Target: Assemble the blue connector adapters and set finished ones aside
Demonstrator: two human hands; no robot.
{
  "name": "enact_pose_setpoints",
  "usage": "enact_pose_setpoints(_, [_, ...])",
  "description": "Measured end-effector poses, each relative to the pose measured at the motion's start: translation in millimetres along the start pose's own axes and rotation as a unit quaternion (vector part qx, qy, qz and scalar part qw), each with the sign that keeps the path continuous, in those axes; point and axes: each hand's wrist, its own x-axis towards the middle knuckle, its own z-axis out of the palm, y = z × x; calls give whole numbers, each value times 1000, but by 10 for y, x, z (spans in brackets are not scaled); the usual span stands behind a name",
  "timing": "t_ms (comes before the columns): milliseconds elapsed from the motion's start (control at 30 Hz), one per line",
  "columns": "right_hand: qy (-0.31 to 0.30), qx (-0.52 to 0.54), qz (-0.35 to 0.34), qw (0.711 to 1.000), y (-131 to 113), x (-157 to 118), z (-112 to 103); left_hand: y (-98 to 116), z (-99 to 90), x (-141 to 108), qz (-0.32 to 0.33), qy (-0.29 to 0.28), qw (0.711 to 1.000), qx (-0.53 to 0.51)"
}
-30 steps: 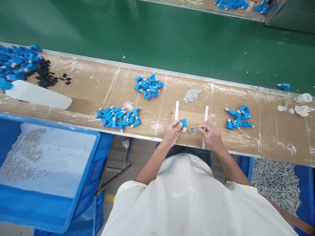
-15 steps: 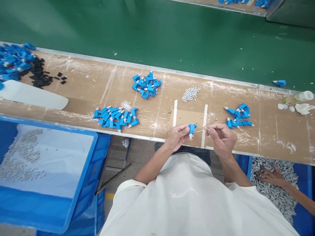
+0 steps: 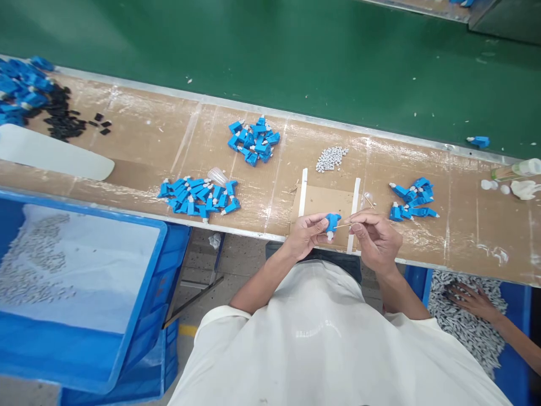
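Note:
My left hand (image 3: pixel 305 235) is closed on a small blue plastic part (image 3: pixel 333 222) with a white tip pointing toward me. Between the thumb and fingers of my right hand (image 3: pixel 377 238) is a thin wooden stick (image 3: pixel 344 225), its end at the blue part's side. Both hands are over a cardboard pad (image 3: pixel 327 197) marked by two white tape strips. Beyond the pad lies a little heap of small grey pieces (image 3: pixel 332 159). Blue parts lie in a group to the right (image 3: pixel 412 200) and in two groups to the left (image 3: pixel 253 140).
A blue bin (image 3: pixel 163 248) with a white liner stands at left. Black pieces (image 3: pixel 63 115) and more blue parts pile up at far left. Another person's hand (image 3: pixel 473 301) rests on grey pieces in a bin at right. A clear jar (image 3: pixel 528 167) lies at far right.
The stick has moved left, and its end is now at the blue part. My right hand has shifted slightly left. The whole view has tilted a little.

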Motion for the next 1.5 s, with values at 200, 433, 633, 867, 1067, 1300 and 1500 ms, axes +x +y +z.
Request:
enact_pose_setpoints(200, [-7,-76,-81,994,-4,19,-14,11,9,-1,6,0,1000,2])
enact_pose_setpoints(433, [-39,-131,-110,985,-65,44,-14,5,-4,4,7,0,1000,10])
enact_pose_setpoints(633, [28,-49,-44,997,1,34,-54,13,-67,-6,10,4,1000,6])
enact_pose_setpoints(867, [-1,-111,38,993,365,-5,-44,28,-245,39,22,22,999,-14])
enact_pose_setpoints(1067, [-6,-139,112,984,720,182,-107,-6,-435,90,22,20,999,-38])
enact_pose_setpoints(1300, [-58,-270,55,959,1156,996,-100,-26,-518,114,12,-23,998,-54])
enact_pose_setpoints(1500, [-119,-357,-9,927,1363,1311,-87,-65,-540,134,4,-20,998,-61])
